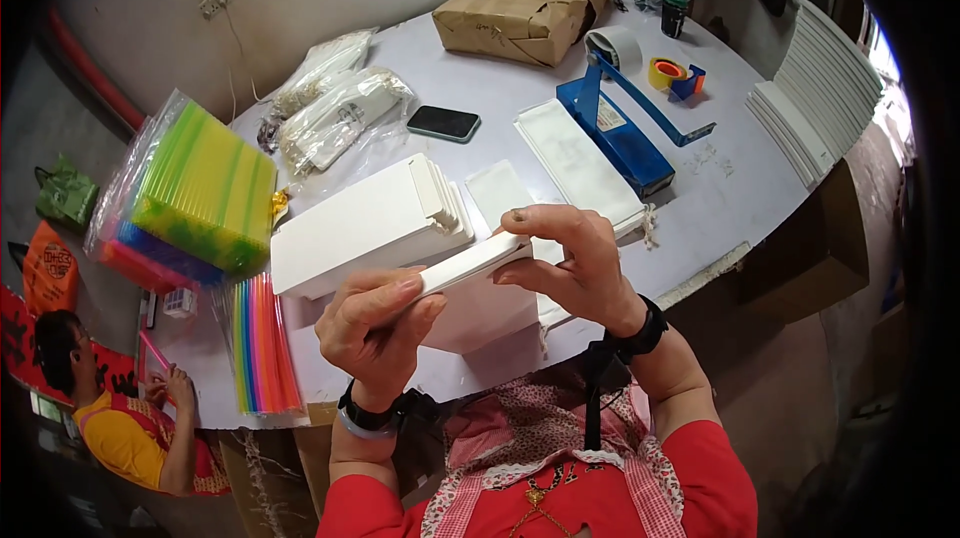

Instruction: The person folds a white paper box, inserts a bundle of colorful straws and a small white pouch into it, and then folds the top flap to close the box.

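In front of my chest, both hands hold a white folded paper piece (480,316), which looks like a flat bag or carton with a narrow folded edge on top. My left hand (372,328) pinches the left end of that edge between thumb and fingers. At the other end, my right hand (575,258) grips the corner, thumb and forefinger closed on it. Just beyond stands a thick block of similar white folded pieces (355,230). A flat white piece (498,190) lies behind my right hand, beside a stack of white bags (580,163) with a string tuft at its near end.
A blue metal tool with a lever (618,138), phone (443,125), tape dispenser (680,80) and brown parcel (520,13) lie across the table. Coloured tubes (205,188) are at left, near a seated co-worker (130,428). White pieces (815,88) line the right edge above a carton (810,258).
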`<state>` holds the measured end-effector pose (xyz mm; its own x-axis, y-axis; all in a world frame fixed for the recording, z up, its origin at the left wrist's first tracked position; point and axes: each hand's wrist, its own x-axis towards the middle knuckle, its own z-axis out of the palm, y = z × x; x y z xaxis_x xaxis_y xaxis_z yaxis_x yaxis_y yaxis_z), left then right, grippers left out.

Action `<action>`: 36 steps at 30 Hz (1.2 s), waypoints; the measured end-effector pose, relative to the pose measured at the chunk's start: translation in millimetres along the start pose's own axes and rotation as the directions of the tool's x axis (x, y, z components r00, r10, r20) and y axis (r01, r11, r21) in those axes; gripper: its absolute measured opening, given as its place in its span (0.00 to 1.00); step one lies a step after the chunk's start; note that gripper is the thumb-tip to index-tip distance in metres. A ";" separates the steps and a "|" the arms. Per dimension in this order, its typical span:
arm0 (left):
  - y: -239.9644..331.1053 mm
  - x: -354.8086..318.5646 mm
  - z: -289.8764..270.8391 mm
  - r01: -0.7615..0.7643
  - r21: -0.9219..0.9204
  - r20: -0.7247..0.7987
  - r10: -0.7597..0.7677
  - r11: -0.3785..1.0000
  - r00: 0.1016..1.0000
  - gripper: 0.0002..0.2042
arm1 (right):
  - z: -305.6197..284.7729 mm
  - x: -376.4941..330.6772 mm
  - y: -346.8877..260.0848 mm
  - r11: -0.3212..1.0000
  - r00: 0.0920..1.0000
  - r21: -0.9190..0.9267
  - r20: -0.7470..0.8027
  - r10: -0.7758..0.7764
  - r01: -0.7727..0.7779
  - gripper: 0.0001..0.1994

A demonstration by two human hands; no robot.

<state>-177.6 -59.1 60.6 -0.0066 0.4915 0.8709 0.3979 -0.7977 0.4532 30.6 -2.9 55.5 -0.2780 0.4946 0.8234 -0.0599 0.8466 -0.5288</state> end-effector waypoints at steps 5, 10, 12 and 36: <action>0.4 -5.5 2.5 0.009 -0.002 -0.031 -0.010 1.000 0.999 0.12 | -5.8 -0.9 3.5 0.997 0.995 -0.007 0.075 -0.073 0.074 0.25; 1.5 -5.6 6.6 0.071 -0.019 -0.068 -0.072 0.997 0.995 0.11 | -4.5 2.7 -5.2 0.994 0.995 0.054 0.028 0.091 -0.092 0.22; 1.0 -3.4 8.7 0.097 -0.017 -0.079 -0.098 0.995 0.992 0.11 | -7.1 5.6 -6.2 0.983 0.987 0.089 0.029 0.158 -0.160 0.20; -8.6 7.6 6.1 0.018 0.027 -0.009 -0.018 0.999 1.000 0.16 | -19.7 35.5 -20.4 0.906 0.910 0.099 0.104 0.401 -0.411 0.10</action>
<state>-175.4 -46.3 62.1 -0.0222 0.5022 0.8645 0.4222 -0.7791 0.4634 40.8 1.2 99.6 -0.3770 0.7695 0.5155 -0.0349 0.5444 -0.8381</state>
